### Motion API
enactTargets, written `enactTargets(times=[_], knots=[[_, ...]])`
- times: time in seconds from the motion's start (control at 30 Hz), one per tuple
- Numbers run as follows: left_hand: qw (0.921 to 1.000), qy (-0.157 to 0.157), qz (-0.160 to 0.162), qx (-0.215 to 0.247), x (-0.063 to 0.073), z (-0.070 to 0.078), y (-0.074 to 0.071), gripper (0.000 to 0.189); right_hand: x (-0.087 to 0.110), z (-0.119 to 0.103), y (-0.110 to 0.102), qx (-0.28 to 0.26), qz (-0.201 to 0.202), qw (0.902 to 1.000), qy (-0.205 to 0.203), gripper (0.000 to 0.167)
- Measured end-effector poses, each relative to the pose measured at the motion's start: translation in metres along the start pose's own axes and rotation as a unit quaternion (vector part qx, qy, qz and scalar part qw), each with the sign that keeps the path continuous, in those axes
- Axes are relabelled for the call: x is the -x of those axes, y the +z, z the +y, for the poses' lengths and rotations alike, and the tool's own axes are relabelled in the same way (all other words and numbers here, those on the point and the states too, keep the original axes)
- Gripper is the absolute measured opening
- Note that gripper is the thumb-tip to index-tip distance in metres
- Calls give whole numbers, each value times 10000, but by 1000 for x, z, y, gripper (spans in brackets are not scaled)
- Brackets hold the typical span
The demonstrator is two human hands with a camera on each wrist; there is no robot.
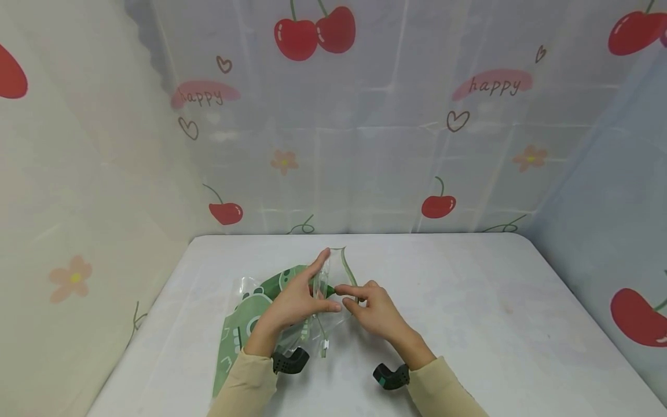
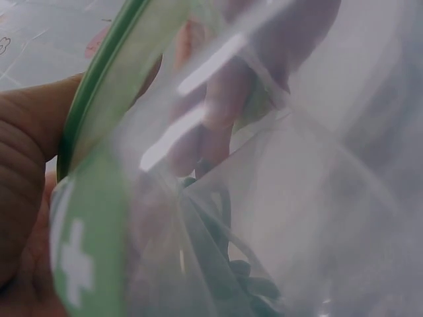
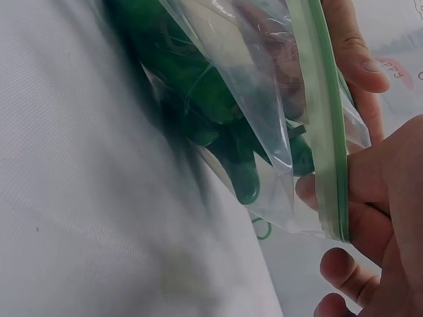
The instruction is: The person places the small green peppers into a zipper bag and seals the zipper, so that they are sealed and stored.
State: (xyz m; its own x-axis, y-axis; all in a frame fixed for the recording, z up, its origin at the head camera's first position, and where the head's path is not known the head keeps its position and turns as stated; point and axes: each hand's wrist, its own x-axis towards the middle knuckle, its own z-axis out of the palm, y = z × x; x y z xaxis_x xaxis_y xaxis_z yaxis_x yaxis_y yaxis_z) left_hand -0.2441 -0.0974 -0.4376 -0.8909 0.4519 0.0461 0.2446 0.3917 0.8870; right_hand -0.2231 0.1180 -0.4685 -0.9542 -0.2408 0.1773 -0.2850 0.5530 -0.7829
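A clear plastic zip bag (image 1: 250,315) with green cartoon print and a green zip strip (image 3: 325,119) lies tilted on the table. My left hand (image 1: 297,301) holds it at the mouth, thumb and index finger spread apart around the opening. Through the film shows a glossy dark green object (image 3: 231,148) with blunt, finger-like prongs; its kind is unclear. At the mouth, my right hand (image 1: 377,310) reaches a finger past the zip strip, the fingertip close beside the green object's end. Its thumb stands apart from the index finger.
The white table (image 1: 469,324) extends on both sides of the hands. Behind it hangs a pale curtain (image 1: 354,145) printed with cherries, hearts and "happy"; similar sheets flank the left and right. A black camera mount sits at each wrist.
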Motion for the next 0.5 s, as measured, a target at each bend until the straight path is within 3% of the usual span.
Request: enactTargets(times=[0.33,0.5], knots=[[10000,-29,-12,13,0,1,0,111,0,0,-1,79,41,10000,5,29],[10000,8,-38,73,-1,1,-1,112,-1,-1,-5,-247,376,9989,-102,23]])
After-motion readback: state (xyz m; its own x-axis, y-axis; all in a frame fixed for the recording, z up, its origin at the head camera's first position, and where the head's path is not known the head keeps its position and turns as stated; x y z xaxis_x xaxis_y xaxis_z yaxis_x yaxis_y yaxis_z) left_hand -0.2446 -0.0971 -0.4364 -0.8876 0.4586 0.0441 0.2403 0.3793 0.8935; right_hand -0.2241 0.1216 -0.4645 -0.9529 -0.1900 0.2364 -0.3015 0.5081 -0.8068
